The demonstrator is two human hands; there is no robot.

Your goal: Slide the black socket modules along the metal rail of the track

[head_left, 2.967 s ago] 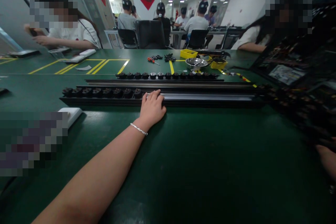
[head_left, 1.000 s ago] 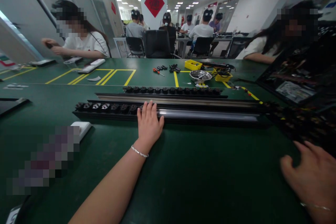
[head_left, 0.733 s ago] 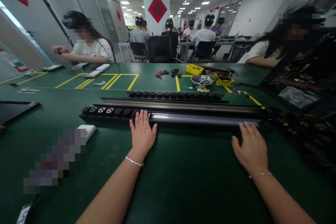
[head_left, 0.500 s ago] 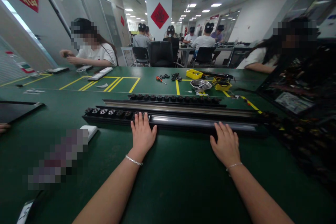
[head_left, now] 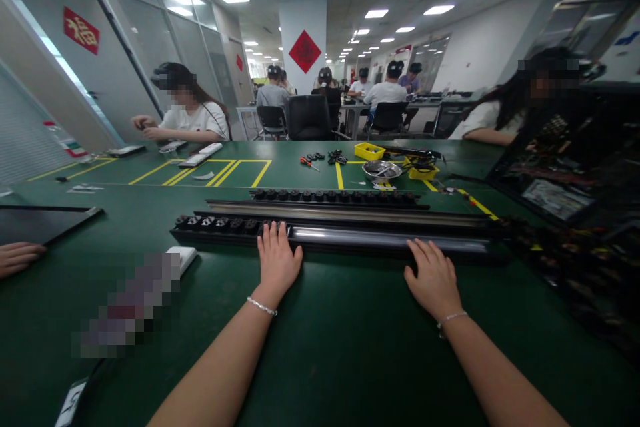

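A long black channel lies across the green table, with several round black parts lined up in its left end and a smooth, shiny stretch to the right. My left hand rests with fingers stretched over the channel, about where the round parts give way to the smooth stretch. Farther right, my right hand lies palm down, its spread fingertips on the channel's near side. Neither hand grips anything. Behind this channel are another long rail and a strip of round black parts.
Beyond the rails stand a metal bowl, a yellow bin and a screwdriver. A dark cluttered frame bounds the right side. Another person's hand is at the left edge, near a black panel. A blurred-out object lies left.
The camera view has tilted up a little, so the scene sits lower and slightly to the right. Both my hands stay on the channel. More of the other person's hand shows at left.
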